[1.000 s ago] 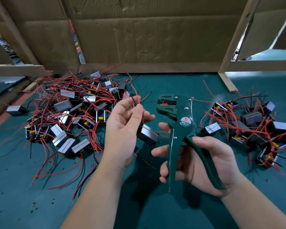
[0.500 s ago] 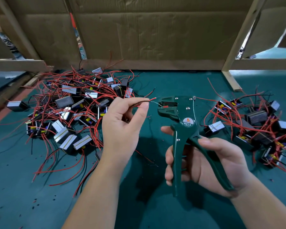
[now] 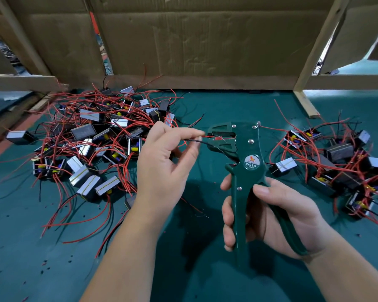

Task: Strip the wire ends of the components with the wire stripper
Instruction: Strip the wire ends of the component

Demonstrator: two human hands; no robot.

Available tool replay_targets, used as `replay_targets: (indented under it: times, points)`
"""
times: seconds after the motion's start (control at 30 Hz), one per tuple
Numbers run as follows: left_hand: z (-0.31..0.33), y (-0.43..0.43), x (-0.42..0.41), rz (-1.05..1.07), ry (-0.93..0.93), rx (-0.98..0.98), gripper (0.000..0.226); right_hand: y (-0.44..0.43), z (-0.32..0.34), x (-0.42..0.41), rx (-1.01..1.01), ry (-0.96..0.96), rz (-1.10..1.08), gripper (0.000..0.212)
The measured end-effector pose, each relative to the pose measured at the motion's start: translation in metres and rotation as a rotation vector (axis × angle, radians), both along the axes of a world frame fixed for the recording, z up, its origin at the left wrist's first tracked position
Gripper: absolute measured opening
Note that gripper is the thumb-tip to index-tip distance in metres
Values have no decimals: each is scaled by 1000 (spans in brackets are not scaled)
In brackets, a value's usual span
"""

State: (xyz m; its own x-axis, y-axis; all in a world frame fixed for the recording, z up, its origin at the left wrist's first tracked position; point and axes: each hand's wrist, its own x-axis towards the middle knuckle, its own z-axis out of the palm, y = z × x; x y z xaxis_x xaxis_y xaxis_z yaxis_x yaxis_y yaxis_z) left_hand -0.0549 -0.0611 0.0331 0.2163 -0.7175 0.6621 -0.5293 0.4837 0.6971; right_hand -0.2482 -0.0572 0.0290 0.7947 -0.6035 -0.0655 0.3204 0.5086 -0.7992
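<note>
Red wire (image 3: 207, 135), one stripper (image 3: 241, 149) (two hands (image 3: 162, 168) (image 3: 275, 214))

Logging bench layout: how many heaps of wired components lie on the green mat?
2: a large heap of grey block components with red wires left of the left hand; a smaller heap right of the green wire stripper. More may be hidden.

"W01A" on wire stripper (image 3: 244, 171) round label.
</note>
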Motion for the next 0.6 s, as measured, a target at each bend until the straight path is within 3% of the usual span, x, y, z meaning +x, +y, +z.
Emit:
replay_targets:
  times: [0.33,0.6]
  points:
    - [1,1,0,-2,-27,5,15,2,-1,0,5,48,-40,48]
    - [-3,-1,-1,9,-90,45,16,7,-2,12,67,138,-202,49]
